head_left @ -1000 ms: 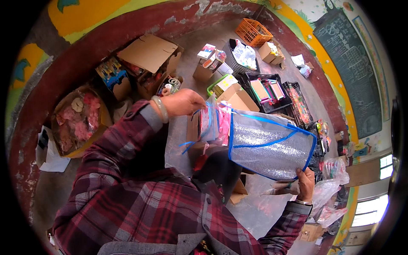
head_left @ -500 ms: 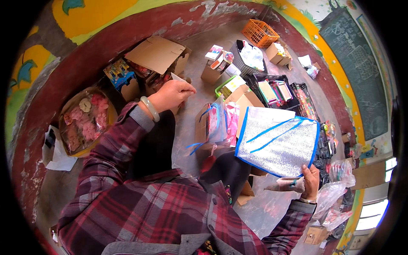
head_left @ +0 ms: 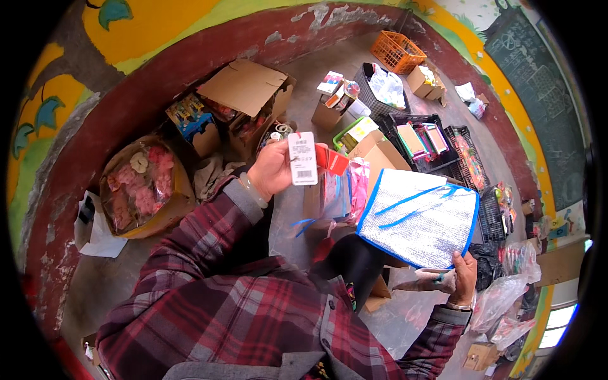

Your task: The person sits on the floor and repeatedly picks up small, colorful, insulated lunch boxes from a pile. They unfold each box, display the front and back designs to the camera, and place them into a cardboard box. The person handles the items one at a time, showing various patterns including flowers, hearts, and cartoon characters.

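Note:
My left hand is raised in front of me, its fingers closed on hang tags: a white card tag with a hole and barcode, and a red tag fanned out beside it. In my right hand I pinch the lower right corner of a flat silver foil bag with blue edging and blue strap ribbons, which lies over my knee. A pale greyish, soft-looking piece also reaches into my right palm; its kind is unclear. Left of the bag stand clear-wrapped goods with blue ribbon.
An open cardboard box and a box of pink bagged items stand at the left wall. Ahead are a black crate, a grey basket and an orange crate. Plastic bags lie at the right.
My left hand has moved right and down, and now shows the white and red tags to view. My right hand keeps its hold on the foil bag. The whole view has shifted slightly.

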Demonstrator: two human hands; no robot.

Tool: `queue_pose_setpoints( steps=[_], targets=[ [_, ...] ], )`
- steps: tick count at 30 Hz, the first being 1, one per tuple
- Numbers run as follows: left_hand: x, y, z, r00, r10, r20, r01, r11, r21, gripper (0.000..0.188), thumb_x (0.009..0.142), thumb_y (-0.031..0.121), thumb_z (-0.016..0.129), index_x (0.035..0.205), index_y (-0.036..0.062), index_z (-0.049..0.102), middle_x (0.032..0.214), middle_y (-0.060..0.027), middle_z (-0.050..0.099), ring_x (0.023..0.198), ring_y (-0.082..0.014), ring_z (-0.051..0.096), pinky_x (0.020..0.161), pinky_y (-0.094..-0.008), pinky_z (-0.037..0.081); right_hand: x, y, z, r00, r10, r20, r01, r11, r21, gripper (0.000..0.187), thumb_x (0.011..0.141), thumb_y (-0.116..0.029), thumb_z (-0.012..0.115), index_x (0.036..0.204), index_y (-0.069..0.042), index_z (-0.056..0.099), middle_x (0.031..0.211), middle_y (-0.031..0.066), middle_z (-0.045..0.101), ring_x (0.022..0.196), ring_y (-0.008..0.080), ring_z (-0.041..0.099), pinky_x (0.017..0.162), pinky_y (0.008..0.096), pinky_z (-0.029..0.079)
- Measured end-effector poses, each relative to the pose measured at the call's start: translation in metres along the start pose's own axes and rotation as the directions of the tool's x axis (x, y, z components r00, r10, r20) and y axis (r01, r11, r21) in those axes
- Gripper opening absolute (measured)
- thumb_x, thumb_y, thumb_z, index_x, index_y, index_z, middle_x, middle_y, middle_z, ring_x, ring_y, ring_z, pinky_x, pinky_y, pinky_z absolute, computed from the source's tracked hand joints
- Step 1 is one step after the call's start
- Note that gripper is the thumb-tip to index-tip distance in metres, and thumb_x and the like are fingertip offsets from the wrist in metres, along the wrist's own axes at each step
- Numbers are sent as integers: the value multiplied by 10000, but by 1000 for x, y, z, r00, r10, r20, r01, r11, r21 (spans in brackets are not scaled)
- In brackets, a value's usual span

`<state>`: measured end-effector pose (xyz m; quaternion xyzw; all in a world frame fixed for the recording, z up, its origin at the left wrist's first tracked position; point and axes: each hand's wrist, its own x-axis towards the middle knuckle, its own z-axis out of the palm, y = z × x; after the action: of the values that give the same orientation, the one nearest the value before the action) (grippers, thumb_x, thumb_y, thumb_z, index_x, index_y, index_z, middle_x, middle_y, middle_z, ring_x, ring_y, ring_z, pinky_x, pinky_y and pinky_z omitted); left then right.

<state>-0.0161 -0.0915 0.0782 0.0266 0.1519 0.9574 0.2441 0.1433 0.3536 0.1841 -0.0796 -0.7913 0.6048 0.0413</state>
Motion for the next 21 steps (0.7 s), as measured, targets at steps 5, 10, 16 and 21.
queue_pose_setpoints(
  steps=[5,10,16,21],
  targets=[
    [0,-14,10,991,84,-105,-88,996,-35,378,974,294,308,1154,17,492,1120,-142,572,1092,-313,538,978,-489,409,-6,1,3,1000,10,2,-11,997,76,207,887,-195,593,926,6,629,792,-34,553,690,51,458,615,199,355],
    [3,-16,-4,993,114,-33,-118,974,-194,349,943,287,420,1170,27,467,1154,-115,556,1078,-292,545,1000,-480,387,-14,6,5,997,-69,-39,65,993,-100,271,899,-194,550,1005,46,620,930,56,619,822,122,546,742,262,428],
    [17,-7,-25,912,218,-348,-109,946,306,329,911,-6,384,1234,-67,405,1222,-189,508,1135,-315,515,997,-450,417,-27,5,-23,975,-23,-221,55,988,144,250,912,-156,531,1063,34,593,938,29,608,837,100,536,766,250,427],
    [73,5,-69,858,314,-407,-180,925,334,315,792,-114,364,1094,-100,453,1068,-186,535,1018,-352,558,892,-489,465,-80,9,-73,594,-205,-778,279,959,-39,203,890,-215,568,974,-31,579,914,37,537,840,123,550,704,266,467]
  ],
)
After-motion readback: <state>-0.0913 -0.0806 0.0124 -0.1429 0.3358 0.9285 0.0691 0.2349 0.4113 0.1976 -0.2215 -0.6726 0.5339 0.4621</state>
